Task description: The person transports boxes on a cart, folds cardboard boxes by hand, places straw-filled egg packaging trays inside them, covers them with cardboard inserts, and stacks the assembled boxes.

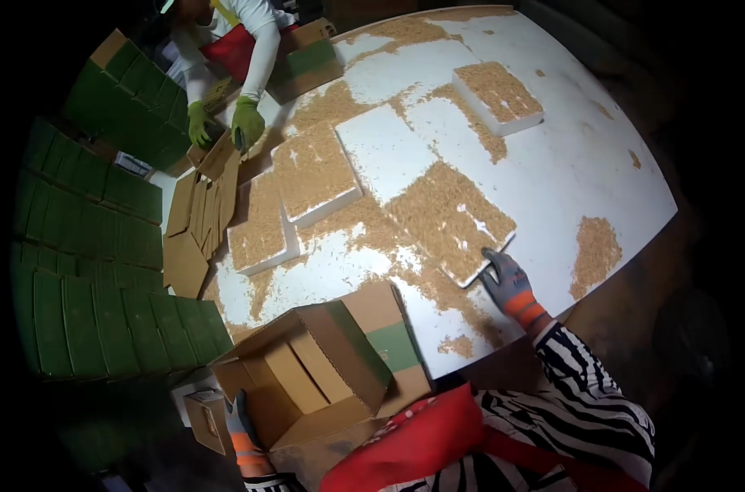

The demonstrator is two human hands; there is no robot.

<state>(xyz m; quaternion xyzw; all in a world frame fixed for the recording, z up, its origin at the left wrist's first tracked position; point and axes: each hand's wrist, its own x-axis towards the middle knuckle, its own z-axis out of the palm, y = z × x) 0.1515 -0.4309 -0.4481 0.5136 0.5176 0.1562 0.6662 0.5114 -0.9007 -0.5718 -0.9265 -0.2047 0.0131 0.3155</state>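
My right hand [510,287], in a grey and orange glove, grips the near corner of a flat white tray [450,220] topped with brown wood shavings. The thumb side lies over the rim, and the other fingers are partly hidden. On the other side, my left hand [243,430], gloved alike, holds the near left edge of an open cardboard box [339,361] with a green band. The box is tilted, its opening faces me, and its inside shows bare cardboard.
More shaving-topped white trays stand on the white table [553,172]: one at the far right [499,94], two left of centre [316,174]. Flattened cardboard [200,217] lies at the left edge. Green boxes [93,320] are stacked left. Across, a co-worker's green-gloved hands [245,123] handle cardboard.
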